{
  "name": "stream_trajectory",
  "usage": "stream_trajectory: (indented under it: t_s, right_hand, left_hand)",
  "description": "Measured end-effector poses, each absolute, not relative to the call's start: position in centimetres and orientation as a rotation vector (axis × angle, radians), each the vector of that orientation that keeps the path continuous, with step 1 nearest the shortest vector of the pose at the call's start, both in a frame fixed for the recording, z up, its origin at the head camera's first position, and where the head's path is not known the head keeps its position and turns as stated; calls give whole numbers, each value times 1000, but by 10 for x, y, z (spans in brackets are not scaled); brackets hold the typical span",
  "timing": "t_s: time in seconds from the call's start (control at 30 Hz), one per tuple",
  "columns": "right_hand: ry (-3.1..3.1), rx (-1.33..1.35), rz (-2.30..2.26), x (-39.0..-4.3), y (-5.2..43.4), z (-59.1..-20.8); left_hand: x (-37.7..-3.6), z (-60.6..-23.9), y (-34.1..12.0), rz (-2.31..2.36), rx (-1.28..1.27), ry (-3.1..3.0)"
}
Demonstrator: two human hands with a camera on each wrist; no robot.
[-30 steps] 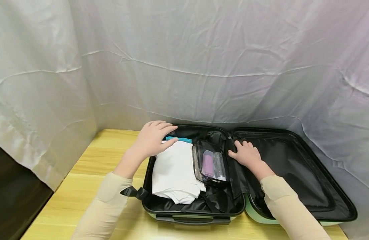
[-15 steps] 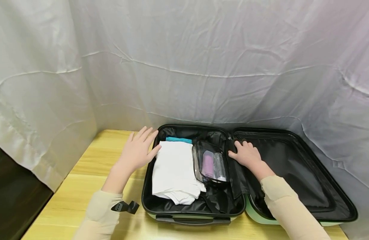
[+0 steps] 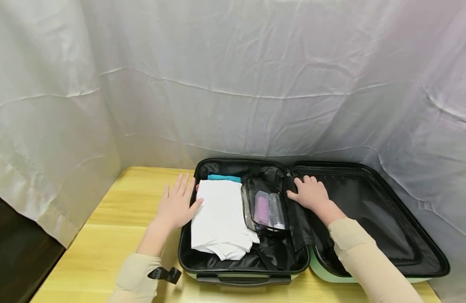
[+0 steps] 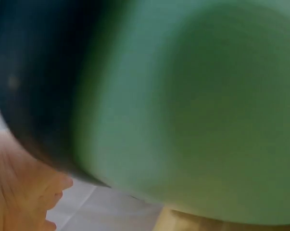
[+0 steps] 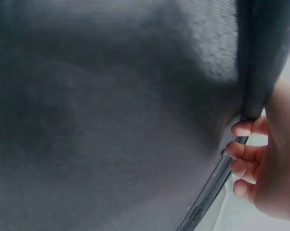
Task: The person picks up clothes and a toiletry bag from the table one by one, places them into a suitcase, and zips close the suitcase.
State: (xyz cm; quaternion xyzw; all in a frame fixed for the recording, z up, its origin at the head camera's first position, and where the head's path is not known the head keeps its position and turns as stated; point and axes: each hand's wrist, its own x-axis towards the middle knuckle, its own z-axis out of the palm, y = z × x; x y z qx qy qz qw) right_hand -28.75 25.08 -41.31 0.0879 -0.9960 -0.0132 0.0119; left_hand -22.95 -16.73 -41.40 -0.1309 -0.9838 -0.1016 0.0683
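A mint-green suitcase point(image 3: 251, 278) lies open on the wooden table. Its left half holds folded white cloth point(image 3: 221, 219), a teal item point(image 3: 224, 178) and a clear toiletry pouch point(image 3: 264, 206) with small bottles. My left hand point(image 3: 177, 204) rests with straight fingers against the left rim, thumb touching the white cloth. In the left wrist view the green shell point(image 4: 197, 106) fills the frame, blurred. My right hand point(image 3: 309, 193) lies on the black lining point(image 3: 363, 210) of the right half near the hinge; the right wrist view has its fingers point(image 5: 245, 159) slightly curled on the dark lining.
A wrinkled white sheet point(image 3: 233, 84) hangs close behind and to both sides of the table point(image 3: 115, 219). A black strap point(image 3: 164, 274) hangs from my left sleeve. The suitcase handle point(image 3: 243, 279) faces the front edge. Bare wood lies left of the case.
My left hand has drawn back from the teal item at the case's far edge to the left rim, fingers spread. The right hand has stayed in place.
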Motion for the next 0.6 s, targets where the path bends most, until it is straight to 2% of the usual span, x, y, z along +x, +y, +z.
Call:
stream_trajectory:
  t_s: [0.2, 0.6]
  right_hand:
    - [-3097, 328, -102, -284, 252, -412]
    - [-3016, 403, -210, -275, 251, -399]
  left_hand:
    - [-226, -425, -163, -340, -386, -2994]
    - [-223, -422, -156, -364, -395, -3045]
